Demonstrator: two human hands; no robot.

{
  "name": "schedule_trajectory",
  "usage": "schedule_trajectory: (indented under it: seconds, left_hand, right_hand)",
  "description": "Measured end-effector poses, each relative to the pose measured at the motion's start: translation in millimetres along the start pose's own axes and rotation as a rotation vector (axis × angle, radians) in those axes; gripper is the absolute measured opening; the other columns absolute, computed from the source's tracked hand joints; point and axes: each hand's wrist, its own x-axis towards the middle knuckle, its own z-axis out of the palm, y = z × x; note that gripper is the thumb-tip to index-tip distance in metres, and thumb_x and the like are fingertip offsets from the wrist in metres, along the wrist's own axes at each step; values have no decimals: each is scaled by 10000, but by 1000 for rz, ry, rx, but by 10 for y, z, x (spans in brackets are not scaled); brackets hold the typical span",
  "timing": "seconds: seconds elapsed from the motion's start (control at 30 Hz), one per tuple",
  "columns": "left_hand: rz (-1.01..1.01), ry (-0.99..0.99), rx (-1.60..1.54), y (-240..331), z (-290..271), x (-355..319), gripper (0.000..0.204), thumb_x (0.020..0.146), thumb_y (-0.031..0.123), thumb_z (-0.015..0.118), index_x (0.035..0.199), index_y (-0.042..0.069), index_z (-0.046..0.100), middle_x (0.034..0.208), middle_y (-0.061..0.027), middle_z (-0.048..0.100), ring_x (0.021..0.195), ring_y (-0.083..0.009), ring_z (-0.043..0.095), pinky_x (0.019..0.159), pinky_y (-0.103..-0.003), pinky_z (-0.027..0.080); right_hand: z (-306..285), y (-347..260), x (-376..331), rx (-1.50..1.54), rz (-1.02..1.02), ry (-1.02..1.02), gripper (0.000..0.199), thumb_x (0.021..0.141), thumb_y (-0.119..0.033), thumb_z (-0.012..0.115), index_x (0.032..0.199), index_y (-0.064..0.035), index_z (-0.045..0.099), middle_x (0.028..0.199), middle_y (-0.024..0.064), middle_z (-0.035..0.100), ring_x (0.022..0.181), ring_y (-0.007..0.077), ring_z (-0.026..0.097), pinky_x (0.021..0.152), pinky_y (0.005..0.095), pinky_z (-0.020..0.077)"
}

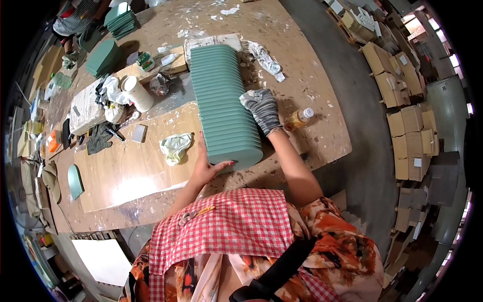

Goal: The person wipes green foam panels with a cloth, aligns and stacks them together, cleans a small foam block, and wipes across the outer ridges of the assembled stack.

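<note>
A long row of green round-ended panels (219,95), packed face to face, lies on the worktable in front of me. My left hand (205,163) is bare and grips the near end of the row, its thumb across the front panel and its fingers along the left side. Against the row's right side presses my right hand (262,108), in a grey striped knit glove. Its fingers are curled, and whatever may be under them is hidden. Right of that hand a clear bottle of amber liquid (299,120) stands with a white cap. A crumpled white cloth (175,148) lies left of my left hand.
A white tub (137,94), a dark glove (100,137) and a small grey block (139,133) are on the left. More green panels (121,22) are stacked at the far left, near another person (75,22). A rag (265,59) lies beyond the row. Cardboard boxes (410,138) line the right.
</note>
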Motion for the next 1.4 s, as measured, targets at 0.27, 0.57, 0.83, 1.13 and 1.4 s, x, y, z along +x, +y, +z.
schedule_trajectory:
  seconds: [0.27, 0.57, 0.83, 1.13, 1.4]
  left_hand:
    - [-49, 0, -103, 183, -110, 62, 1239, 684, 274, 853, 1473, -53, -45, 1514, -280, 130, 1393, -373, 233, 1124, -398, 263]
    - [99, -5, 128, 97, 21, -105, 1270, 696, 421, 821, 1466, -62, -66, 1528, -323, -17, 1431, -436, 30, 1167, -430, 108]
    - [59, 50, 3, 346, -107, -289, 1304, 693, 432, 817, 1452, -70, -118, 1517, -338, 13, 1423, -444, 85, 1149, -424, 186]
    - [87, 53, 23, 320, -66, -271, 1291, 714, 478, 783, 1446, -79, -122, 1503, -364, -15, 1407, -470, 124, 1140, -404, 211]
    - [188, 49, 185, 244, -43, -237, 1311, 695, 447, 814, 1453, -63, -126, 1526, -319, -74, 1433, -430, -3, 1170, -417, 108]
  right_hand:
    - [230, -420, 277, 301, 71, 51, 271, 684, -153, 797, 869, -7, 664, 855, 155, 653, 807, 259, 620, 783, 365, 487]
    - [760, -980, 207, 174, -89, -53, 225, 701, -159, 705, 874, -26, 649, 857, 168, 661, 833, 351, 607, 1016, 450, 374]
    - [506, -1043, 202, -45, -404, -146, 236, 779, -235, 655, 884, -25, 635, 842, 134, 624, 819, 291, 583, 832, 405, 440]
    - [296, -957, 168, 437, 14, -199, 275, 791, -64, 677, 1032, 5, 562, 988, 99, 648, 878, 223, 633, 847, 325, 501]
    - [283, -792, 216, -218, -543, -75, 276, 706, -170, 697, 943, -41, 635, 911, 171, 607, 857, 360, 566, 813, 450, 466]
